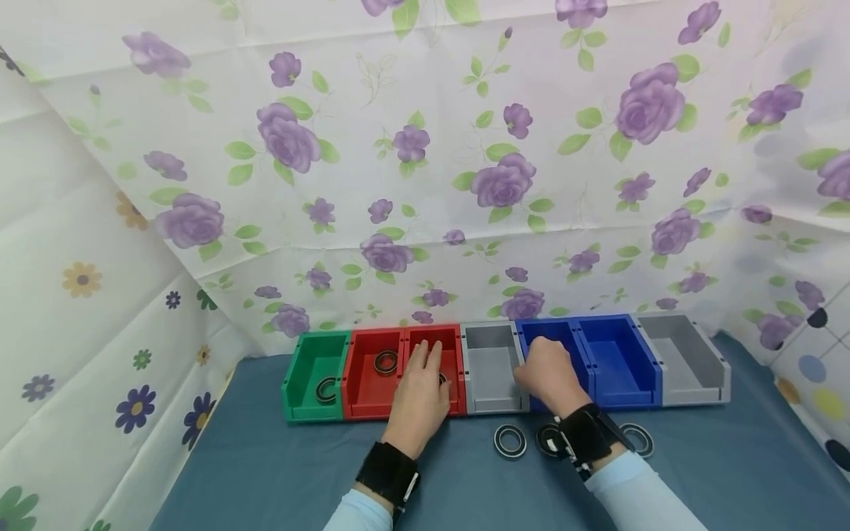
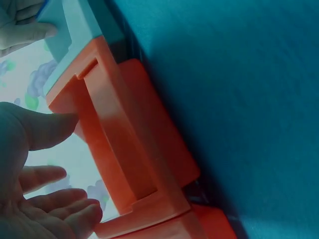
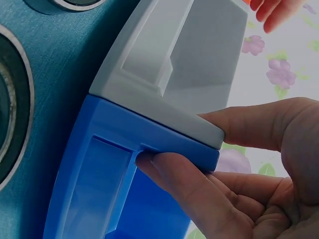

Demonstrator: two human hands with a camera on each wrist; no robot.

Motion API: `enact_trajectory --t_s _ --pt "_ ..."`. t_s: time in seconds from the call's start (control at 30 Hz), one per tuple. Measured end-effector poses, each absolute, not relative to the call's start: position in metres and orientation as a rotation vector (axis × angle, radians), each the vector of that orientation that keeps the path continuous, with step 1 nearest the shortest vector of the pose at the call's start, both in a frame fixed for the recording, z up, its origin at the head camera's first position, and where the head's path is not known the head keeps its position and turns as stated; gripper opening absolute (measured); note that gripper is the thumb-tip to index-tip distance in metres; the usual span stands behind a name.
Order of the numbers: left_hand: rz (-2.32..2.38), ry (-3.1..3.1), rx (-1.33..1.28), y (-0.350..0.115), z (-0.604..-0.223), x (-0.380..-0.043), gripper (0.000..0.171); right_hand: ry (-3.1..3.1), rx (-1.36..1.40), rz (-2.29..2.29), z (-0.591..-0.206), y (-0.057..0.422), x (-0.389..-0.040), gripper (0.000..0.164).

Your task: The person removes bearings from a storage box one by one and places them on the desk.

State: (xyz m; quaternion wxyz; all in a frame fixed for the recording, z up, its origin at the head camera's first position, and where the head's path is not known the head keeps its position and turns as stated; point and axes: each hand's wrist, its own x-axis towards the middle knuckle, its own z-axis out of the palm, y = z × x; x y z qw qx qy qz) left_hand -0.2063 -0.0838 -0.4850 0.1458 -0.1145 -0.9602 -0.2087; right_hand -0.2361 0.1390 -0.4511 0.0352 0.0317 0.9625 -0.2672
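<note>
My left hand [image 1: 420, 402] reaches over the right red bin [image 1: 454, 343], fingers extended and thumb apart, holding nothing. A bearing [image 1: 443, 378] in that bin shows partly beside the thumb. With thumb and index finger, my right hand [image 1: 551, 372] pinches the adjoining walls of the middle grey bin [image 3: 144, 107] and the blue bin [image 3: 119, 122] beside it. Its other fingers are curled. Below the bins lie a bearing [image 1: 510, 441], a second bearing [image 1: 548, 440] partly covered by the right wrist strap, and a third bearing [image 1: 637, 439] by the sleeve.
Bins stand in one row against the flowered cloth [image 1: 398, 184]. A green bin [image 1: 317, 414] at the left end holds a bearing [image 1: 326, 391], and the left red bin [image 1: 372, 410] holds another bearing [image 1: 386, 362]. Rightward are another blue bin [image 1: 614, 361] and an end grey bin [image 1: 684, 361].
</note>
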Motion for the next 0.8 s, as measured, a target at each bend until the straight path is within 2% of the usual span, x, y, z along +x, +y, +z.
enact_trajectory --t_s 0.37,0.53,0.77,0.8 --pt "-0.677 -2.949 -0.298 -0.074 -0.493 -0.213 0.057 2.948 0.117 -0.804 -0.451 0.136 -0.236 0.015" --pt "-0.709 -2.983 -0.291 -0.072 -0.492 -0.220 0.046 2.953 0.118 -0.798 -0.451 0.135 -0.236 0.017" --pt "-0.810 -3.069 -0.209 -0.070 -0.484 -0.227 0.005 2.936 0.124 -0.809 -0.451 0.135 -0.236 0.015" --pt "-0.805 -3.074 -0.194 -0.070 -0.484 -0.227 0.003 2.937 0.121 -0.812 -0.451 0.134 -0.236 0.015"
